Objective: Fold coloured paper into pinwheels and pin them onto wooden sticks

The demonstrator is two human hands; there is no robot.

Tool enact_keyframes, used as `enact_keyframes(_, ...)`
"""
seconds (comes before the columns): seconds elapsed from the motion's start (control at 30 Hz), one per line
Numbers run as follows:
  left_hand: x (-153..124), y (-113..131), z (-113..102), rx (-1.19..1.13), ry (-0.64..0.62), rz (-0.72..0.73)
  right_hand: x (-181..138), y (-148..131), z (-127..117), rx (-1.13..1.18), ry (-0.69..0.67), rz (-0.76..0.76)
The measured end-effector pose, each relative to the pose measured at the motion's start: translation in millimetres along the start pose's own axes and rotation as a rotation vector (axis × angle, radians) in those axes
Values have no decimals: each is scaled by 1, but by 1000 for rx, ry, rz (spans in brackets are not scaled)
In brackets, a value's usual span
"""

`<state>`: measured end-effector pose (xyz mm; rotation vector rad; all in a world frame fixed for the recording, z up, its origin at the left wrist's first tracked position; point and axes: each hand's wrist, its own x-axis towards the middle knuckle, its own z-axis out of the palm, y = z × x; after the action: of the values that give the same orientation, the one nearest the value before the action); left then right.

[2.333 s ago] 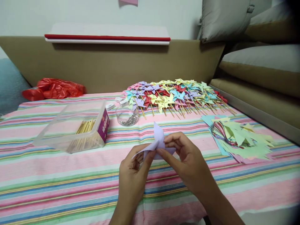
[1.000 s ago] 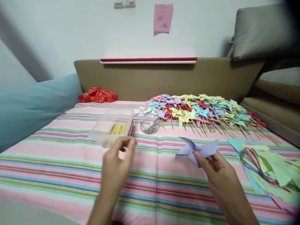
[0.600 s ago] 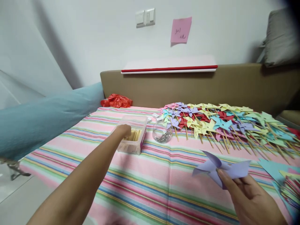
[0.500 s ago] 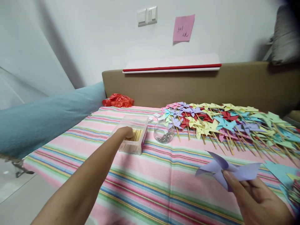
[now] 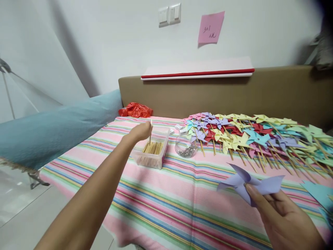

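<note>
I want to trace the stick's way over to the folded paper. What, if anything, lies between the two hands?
Nothing visible. The left hand holds a wooden stick above the clear box; bare striped cloth separates it from the purple pinwheel in the right hand. The pin jar sits farther back.

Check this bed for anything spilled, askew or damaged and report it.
Nothing stands out. The left hand lifts one wooden stick upright from the clear box; the right hand holds a folded purple pinwheel. The pins stay inside the glass jar, and the finished pinwheels lie in overlapping rows.
</note>
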<state>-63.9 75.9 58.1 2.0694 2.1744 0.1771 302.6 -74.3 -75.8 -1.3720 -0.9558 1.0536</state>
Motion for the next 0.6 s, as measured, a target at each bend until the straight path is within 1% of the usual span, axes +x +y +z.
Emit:
enact_keyframes(0.07,-41,17,-10,-133,171,101,-4,-4,2,79,-19,25)
enact_keyframes(0.1,-66,28,-8,-386,308,198,-6,-6,3,141,-41,38)
enact_keyframes(0.13,-90,39,-2,-618,362,285,-9,-9,4,213,-65,50)
enact_keyframes(0.17,-114,51,8,-793,333,353,-12,-11,6,288,-87,59)
enact_keyframes(0.2,-134,63,21,-897,288,382,-15,-15,8,356,-103,65)
enact_keyframes(0.23,-151,74,36,-951,254,380,-19,-18,10,412,-112,67)
enact_keyframes(0.3,-172,92,65,-1013,223,389,-26,-24,14,484,-127,53)
enact_keyframes(0.37,-179,106,88,-1069,188,425,-33,-29,17,514,-173,23)
enact_keyframes(0.43,-180,117,103,-1154,129,468,-37,-30,18,533,-244,-18)
enact_keyframes(0.6,-187,138,120,-1323,-31,534,-42,-26,14,538,-362,-172)
